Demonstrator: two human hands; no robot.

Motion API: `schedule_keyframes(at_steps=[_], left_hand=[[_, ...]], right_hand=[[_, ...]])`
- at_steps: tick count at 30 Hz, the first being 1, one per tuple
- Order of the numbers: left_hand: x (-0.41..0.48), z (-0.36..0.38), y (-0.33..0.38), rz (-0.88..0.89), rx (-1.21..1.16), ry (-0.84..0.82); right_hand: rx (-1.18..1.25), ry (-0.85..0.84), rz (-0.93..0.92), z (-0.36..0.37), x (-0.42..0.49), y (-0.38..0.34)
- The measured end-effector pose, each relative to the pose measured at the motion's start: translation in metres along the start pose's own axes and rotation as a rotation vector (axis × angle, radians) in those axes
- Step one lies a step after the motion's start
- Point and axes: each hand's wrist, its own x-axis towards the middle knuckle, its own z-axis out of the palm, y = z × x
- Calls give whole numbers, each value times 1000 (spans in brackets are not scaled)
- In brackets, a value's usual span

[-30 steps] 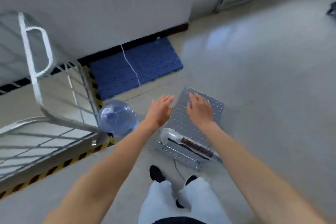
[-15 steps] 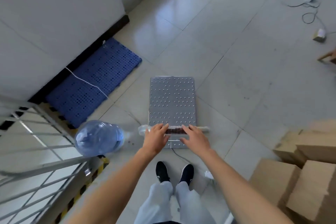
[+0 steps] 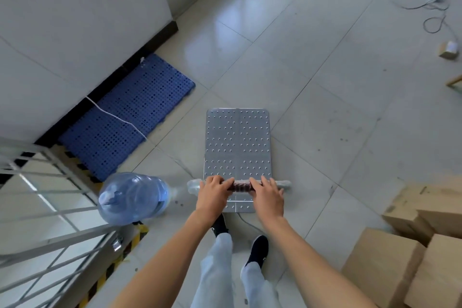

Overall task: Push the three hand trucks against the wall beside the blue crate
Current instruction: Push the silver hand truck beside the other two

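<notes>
1. Grip. The left hand (image 3: pixel 214 192) and the right hand (image 3: pixel 267 195) both curl their fingers closed over the handle bar (image 3: pixel 240 185) of a platform hand truck (image 3: pixel 237 147); the hands sit side by side near the bar's middle, with a dark ribbed section showing between them.
2. Position of the truck. Its studded metal deck stands on the tiled floor (image 3: pixel 325 77), pointing away from the person, well apart from the white wall (image 3: pixel 75 20) and set off to the right of the blue crate (image 3: pixel 125 117).
3. The crate. It lies flat against the base of the wall, a white cord (image 3: pixel 117 117) trailing across its perforated top.
4. Progress. Judged from this view, the truck in hand is gripped but not yet parked; it would need steering left and forward to reach the wall beside the crate. No truck stands at the wall, so the task appears to be at an early stage.
5. Count of task items. One hand truck is visible; the other two are out of view. One blue crate.
6. Count of surroundings. One water jug (image 3: pixel 132 197) lies on its side just left of the handle, beside a metal railing (image 3: pixel 45 207). Several cardboard boxes (image 3: pixel 405 257), at least three, are stacked at lower right.
</notes>
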Motion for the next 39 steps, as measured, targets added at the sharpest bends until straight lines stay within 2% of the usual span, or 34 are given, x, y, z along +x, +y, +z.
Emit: schedule_keyframes(at_steps=[4, 11, 18, 23, 27, 39], left_hand=[[28, -18, -4, 53, 60, -107], [92, -54, -11, 61, 64, -143], [171, -96, -25, 41, 106, -137], [235, -133, -32, -34, 139, -126], [291, -156, -38, -114, 64, -89], [460, -235, -57, -22, 43, -107]], right_hand=[[17, -27, 53, -14, 23, -8], [37, -58, 77, -55, 83, -26], [54, -43, 75, -90, 157, -52], [60, -16, 85, -116, 217, -78], [80, -11, 52, -144, 268, -97], [146, 10, 88, -227, 414, -127]])
